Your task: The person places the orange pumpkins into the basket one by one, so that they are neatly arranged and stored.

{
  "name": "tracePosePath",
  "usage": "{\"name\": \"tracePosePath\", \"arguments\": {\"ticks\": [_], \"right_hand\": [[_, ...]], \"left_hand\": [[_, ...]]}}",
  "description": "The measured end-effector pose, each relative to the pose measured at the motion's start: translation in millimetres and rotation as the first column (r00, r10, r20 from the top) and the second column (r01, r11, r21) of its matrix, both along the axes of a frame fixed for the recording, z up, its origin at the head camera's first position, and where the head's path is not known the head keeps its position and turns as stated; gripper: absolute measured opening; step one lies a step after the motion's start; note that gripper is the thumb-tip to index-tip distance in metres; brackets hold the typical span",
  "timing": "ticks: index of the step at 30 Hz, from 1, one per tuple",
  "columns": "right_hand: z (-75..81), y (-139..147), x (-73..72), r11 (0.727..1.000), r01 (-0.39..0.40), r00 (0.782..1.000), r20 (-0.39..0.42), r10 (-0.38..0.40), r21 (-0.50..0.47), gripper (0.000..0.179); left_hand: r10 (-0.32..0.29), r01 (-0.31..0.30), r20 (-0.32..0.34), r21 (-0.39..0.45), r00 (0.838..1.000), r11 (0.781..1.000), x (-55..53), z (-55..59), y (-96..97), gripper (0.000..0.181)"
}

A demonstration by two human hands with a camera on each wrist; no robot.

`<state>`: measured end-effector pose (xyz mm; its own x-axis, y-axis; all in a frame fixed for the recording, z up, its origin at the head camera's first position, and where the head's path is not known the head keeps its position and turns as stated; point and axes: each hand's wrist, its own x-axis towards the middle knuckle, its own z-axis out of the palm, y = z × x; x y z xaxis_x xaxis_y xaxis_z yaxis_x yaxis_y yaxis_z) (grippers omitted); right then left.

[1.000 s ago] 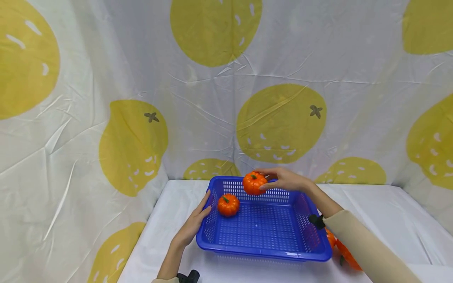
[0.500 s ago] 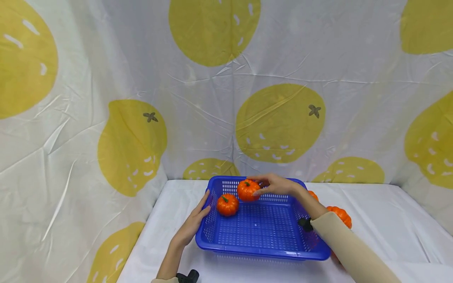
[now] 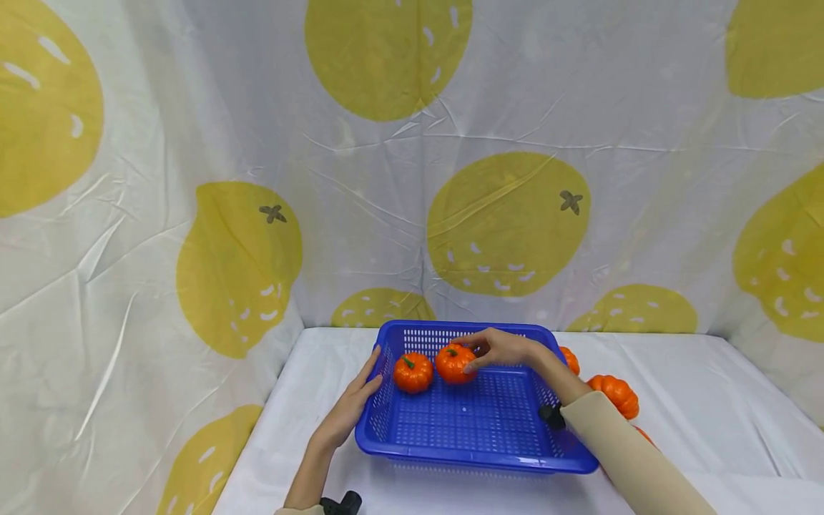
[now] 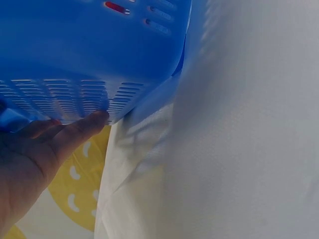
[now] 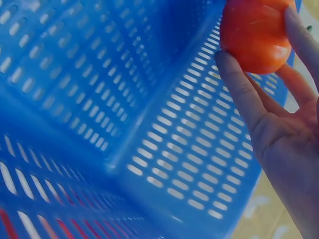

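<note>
A blue plastic basket (image 3: 476,458) with slotted walls stands on the white cloth. My right hand (image 3: 505,348) holds a small orange toy pumpkin (image 3: 454,365) with a green stem, low inside the basket near its back wall. In the right wrist view, thumb and fingers pinch that pumpkin (image 5: 256,37) from its sides. Just left of it, a second orange pumpkin (image 3: 413,373) sits in the basket's left part. My left hand (image 3: 347,411) rests against the basket's left side, fingers straight. The left wrist view shows those fingers (image 4: 82,132) on the outer slotted wall.
Several more orange pumpkins lie on the cloth right of the basket: one ribbed pumpkin (image 3: 614,395), another pumpkin (image 3: 570,360) behind the forearm, and a part-hidden one under the sleeve (image 3: 634,458). A lemon-print curtain (image 3: 360,236) encloses the table at back and sides.
My right hand has brought its pumpkin down into the basket, moving first left, then slightly right, beside the other pumpkin. The left hand has stayed at the basket's side.
</note>
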<state>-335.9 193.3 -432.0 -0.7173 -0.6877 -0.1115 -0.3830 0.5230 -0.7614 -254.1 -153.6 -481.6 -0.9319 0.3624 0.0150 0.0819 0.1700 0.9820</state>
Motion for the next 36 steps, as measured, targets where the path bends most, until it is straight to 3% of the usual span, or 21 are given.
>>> {"name": "tracePosePath", "arguments": {"ticks": [5, 18, 30, 36], "right_hand": [[-5.7, 0.1, 1.6, 0.999, -0.020, 1.000, -0.019, 0.020, 0.033, 0.063], [-15.8, -1.7, 2.7, 0.999, -0.040, 0.999, 0.029, 0.040, -0.001, 0.064], [-22.8, -2.5, 1.7, 0.999, 0.007, 0.998, 0.060, -0.004, -0.048, 0.063], [-19.9, -3.3, 2.7, 1.000, 0.014, 0.999, 0.036, -0.013, -0.016, 0.064]], "left_hand": [[0.000, 0.000, 0.001, 0.004, 1.000, 1.000, 0.0, -0.3, 0.2, 0.060], [-0.008, 0.008, -0.003, 0.009, 1.000, 1.000, -0.2, -0.5, -0.4, 0.060], [-0.019, 0.019, -0.007, 0.020, 1.000, 1.000, 0.4, 0.7, -0.5, 0.062], [-0.006, 0.006, 0.003, 0.028, 1.000, 1.000, 0.6, 0.8, 0.6, 0.061]]}}
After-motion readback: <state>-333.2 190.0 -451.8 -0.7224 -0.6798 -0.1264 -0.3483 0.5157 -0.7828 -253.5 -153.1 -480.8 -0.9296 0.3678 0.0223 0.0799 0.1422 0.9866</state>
